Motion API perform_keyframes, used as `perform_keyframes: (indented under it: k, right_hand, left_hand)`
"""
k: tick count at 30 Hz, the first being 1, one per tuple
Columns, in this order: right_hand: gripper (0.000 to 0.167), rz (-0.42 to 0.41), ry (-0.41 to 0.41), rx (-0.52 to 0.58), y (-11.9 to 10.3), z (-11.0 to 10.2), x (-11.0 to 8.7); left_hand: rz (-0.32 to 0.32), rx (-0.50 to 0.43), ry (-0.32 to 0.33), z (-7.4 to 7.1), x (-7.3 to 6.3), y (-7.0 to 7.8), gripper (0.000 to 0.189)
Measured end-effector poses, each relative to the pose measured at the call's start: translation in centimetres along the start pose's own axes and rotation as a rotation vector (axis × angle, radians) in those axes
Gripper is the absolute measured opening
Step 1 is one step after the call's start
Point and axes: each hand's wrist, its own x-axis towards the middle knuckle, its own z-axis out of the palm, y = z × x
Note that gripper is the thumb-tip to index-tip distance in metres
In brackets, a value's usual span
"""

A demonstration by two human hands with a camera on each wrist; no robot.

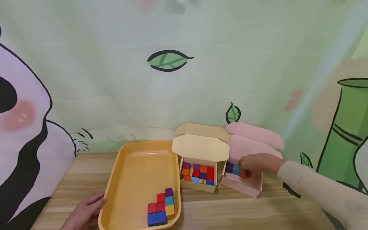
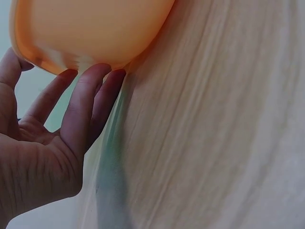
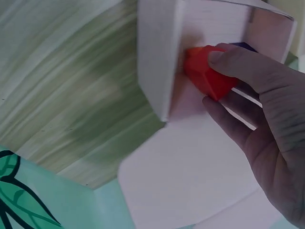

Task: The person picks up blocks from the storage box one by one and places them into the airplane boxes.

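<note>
My left hand (image 1: 86, 212) holds the left rim of a yellow-orange tray (image 1: 113, 188). In the left wrist view, its fingertips touch the tray's outer side (image 2: 95, 28), with the thumb at the rim. Inside the tray, red blocks (image 1: 160, 197), blue blocks (image 1: 157, 218), a purple, a teal and a yellow block stand grouped at the lower right. My right hand (image 1: 258, 163) reaches into an open pink box (image 1: 242, 187), pinching a red block (image 3: 212, 78) between thumb and fingers. An orange block (image 3: 192, 51) touches it; purple and blue blocks (image 1: 232, 168) lie beside, partly hidden.
Between the tray and the pink box stands an open cream box (image 1: 198, 186) with rows of coloured blocks. Both lids lean back near a printed cloth backdrop (image 1: 201, 89). Everything stands on a wood-grain table (image 1: 210, 210). A dark object (image 1: 291, 190) lies beneath the right forearm.
</note>
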Motion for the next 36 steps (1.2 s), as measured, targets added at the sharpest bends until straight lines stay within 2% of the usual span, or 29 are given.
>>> perform_keyframes:
  k: [4, 9, 15, 20, 24, 28, 32, 36]
  right_hand:
    - [0.019, 0.032, -0.044, -0.018, -0.1, 0.7, -0.2]
    - [0.028, 0.081, -0.071, -0.09, -0.3, 0.4, -0.1]
    - [0.025, 0.067, -0.119, -0.109, -0.1, 0.2, 0.4]
    - [0.022, 0.065, -0.122, -0.112, 0.2, 0.3, 0.5]
    - [0.019, 0.023, -0.087, -0.148, 0.3, 0.4, 0.4]
    - [0.015, -0.036, -0.02, -0.252, 0.2, 1.3, 0.3]
    - [0.013, -0.028, 0.14, -0.398, 0.0, 3.5, 0.1]
    - [0.013, 0.04, 0.268, -0.401, -0.6, 4.7, 0.0]
  left_hand:
    - [0.002, 0.0, 0.017, 0.1, 0.1, 0.1, 0.083]
    - [0.008, 0.017, 0.038, -0.1, 0.2, 0.3, 0.08]
    - [0.012, -0.013, -0.021, -0.2, 0.3, 0.0, 0.08]
    - [0.009, 0.007, 0.021, 0.0, 0.3, 0.0, 0.081]
    - [0.01, 0.022, 0.037, 0.2, 0.3, 0.0, 0.079]
    - [0.022, 0.014, 0.04, 0.5, 0.1, 0.1, 0.078]
    - [0.019, 0.012, 0.064, 0.7, 0.1, 0.2, 0.077]
    - [0.018, 0.017, 0.058, 0.5, 0.2, 0.1, 0.079]
